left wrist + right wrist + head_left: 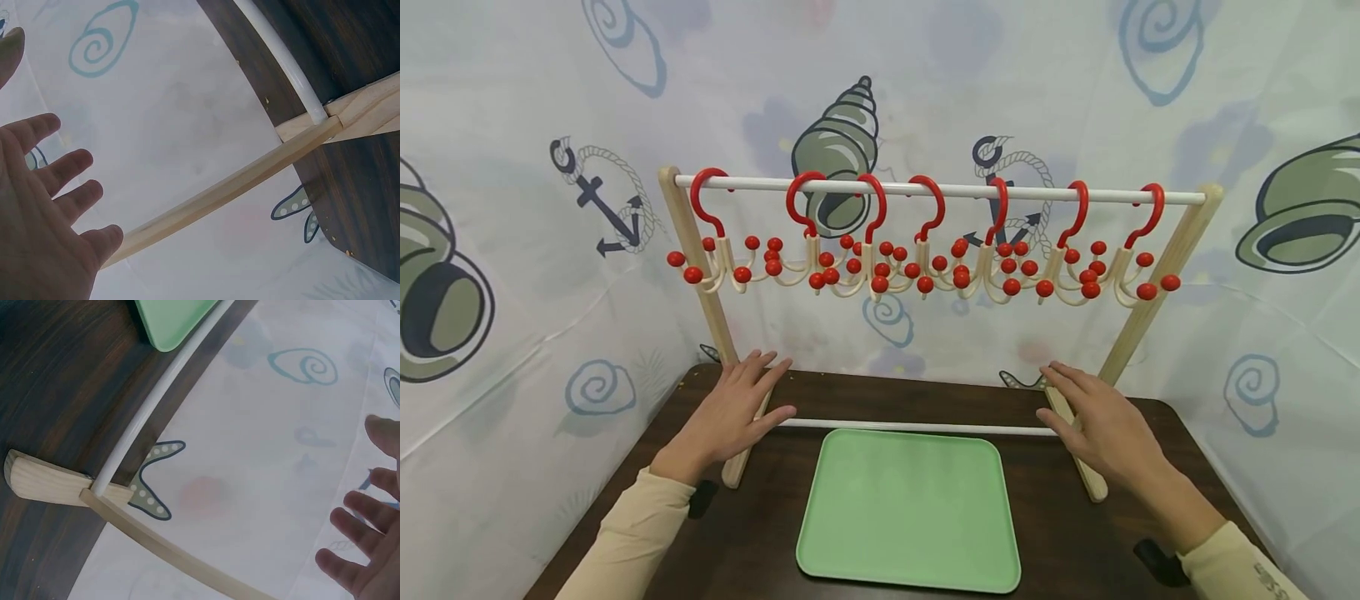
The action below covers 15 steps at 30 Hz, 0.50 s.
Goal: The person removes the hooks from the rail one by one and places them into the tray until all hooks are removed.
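My left hand [735, 410] hovers at the left post of a wooden rack, fingers spread and holding nothing; the left wrist view shows the same spread fingers [76, 165]. On the other side, my right hand [1101, 425] is held near the right post [1161, 279], also with straight fingers and nothing in it. Several hangers with red hooks [930, 200] and cream prongs ending in red balls hang along the white top rod [962, 191]. Between the hands, below the hangers, a light green tray [910, 512] lies on the dark table with nothing on it.
A white lower rod [917, 427] joins the rack's wooden feet [1078, 454] behind the tray. The dark brown wooden table [760, 533] ends at a pale cloth backdrop [925, 100] printed with shells and anchors, which also rises on both sides.
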Each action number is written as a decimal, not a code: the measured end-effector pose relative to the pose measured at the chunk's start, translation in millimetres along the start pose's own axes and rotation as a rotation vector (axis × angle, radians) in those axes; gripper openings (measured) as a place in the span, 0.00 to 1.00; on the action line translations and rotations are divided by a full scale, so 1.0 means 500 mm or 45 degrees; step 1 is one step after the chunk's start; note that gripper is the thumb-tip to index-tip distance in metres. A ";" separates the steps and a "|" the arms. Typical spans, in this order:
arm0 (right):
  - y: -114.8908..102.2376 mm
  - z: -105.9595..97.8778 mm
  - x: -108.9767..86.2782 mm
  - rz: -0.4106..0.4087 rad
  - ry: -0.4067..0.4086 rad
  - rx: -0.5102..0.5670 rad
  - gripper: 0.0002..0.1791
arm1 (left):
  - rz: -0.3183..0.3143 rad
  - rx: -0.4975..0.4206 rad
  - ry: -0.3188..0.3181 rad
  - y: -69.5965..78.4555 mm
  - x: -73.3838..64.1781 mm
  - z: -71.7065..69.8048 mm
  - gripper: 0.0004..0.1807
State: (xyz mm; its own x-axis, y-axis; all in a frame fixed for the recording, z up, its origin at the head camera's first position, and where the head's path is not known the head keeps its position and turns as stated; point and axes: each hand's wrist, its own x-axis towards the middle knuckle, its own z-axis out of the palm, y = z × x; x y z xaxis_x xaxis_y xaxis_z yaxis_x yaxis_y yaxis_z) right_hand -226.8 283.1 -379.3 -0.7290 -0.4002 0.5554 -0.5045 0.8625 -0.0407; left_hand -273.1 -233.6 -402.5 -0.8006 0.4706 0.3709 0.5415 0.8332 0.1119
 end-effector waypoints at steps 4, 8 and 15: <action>-0.009 -0.011 0.006 -0.051 0.141 0.016 0.31 | -0.018 -0.014 0.012 0.001 -0.004 0.002 0.39; -0.015 -0.029 0.015 -0.069 0.248 0.015 0.25 | -0.028 -0.010 0.103 -0.002 -0.007 0.009 0.38; -0.021 -0.075 0.041 -0.070 0.533 0.051 0.15 | -0.093 -0.101 0.674 -0.019 -0.027 0.038 0.20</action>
State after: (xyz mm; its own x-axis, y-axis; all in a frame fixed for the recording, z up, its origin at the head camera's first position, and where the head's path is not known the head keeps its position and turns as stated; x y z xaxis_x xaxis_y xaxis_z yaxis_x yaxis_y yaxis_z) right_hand -218.8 277.4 -336.4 -0.4541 -0.2774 0.8467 -0.5609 0.8273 -0.0297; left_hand -272.1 -242.4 -426.1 -0.6092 0.1848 0.7711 0.5236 0.8241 0.2162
